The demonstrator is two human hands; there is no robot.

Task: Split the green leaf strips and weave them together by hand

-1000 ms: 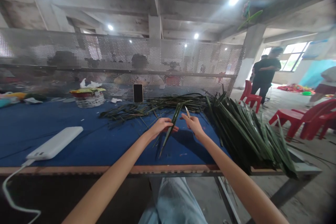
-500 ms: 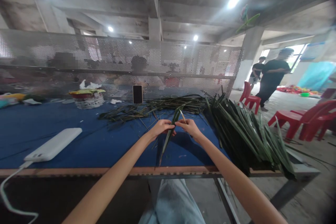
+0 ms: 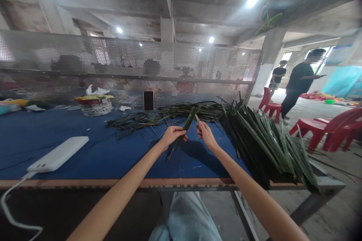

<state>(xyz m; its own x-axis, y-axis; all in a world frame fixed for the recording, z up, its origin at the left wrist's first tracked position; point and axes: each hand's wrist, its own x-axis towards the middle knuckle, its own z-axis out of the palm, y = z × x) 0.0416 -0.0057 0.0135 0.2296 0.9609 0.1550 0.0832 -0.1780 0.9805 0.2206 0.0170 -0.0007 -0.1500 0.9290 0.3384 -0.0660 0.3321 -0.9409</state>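
Observation:
A long green leaf [image 3: 190,119] is pinched in my left hand [image 3: 173,136], tilted with its upper end leaning right. My right hand [image 3: 205,134] is closed round a small knife [image 3: 197,118] whose pale blade points up, just right of the leaf and apart from it. Beyond both hands lies a heap of narrow leaf strips [image 3: 138,119]. To the right of my right hand rests a big pile of long green leaves [image 3: 263,139], reaching the table's front edge.
The blue table [image 3: 113,158] carries a white power bank [image 3: 59,154] with a cable, an upright phone [image 3: 148,101] and a basket [image 3: 96,107] with tissues. A perforated metal screen [image 3: 127,60] stands behind. Red chairs [image 3: 325,130] and two people [image 3: 299,79] are at right.
My right hand has come away from the leaf, moving slightly right. The leaf's lower end no longer hangs toward the table edge. The nearer person at right has shifted right.

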